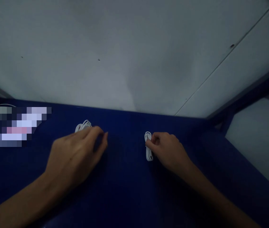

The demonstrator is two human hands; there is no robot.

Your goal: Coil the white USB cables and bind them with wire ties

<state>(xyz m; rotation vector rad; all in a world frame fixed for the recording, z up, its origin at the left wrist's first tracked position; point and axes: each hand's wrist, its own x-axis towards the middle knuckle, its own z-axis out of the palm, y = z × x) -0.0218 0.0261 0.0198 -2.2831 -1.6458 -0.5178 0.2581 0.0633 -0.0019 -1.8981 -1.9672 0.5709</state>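
Note:
My right hand [168,150] pinches a small white coiled cable [149,155] between thumb and fingers, just above or on the blue tabletop [125,177]. The coil is a narrow bundle of loops, held roughly upright in the view. Over to the left, my left hand [75,155] is curled with thumb and forefinger tips close together; nothing shows between them. Behind its knuckles lies another white coiled cable [83,125], partly hidden by the hand. Whether the hidden fingers touch that cable does not show.
A pale wall panel [115,63] rises along the table's back edge. At the far left lie a blurred-out bright item [30,123], a white rounded object [0,110] and thin white cords. A blue frame [229,120] and a grey panel [259,136] stand at the right.

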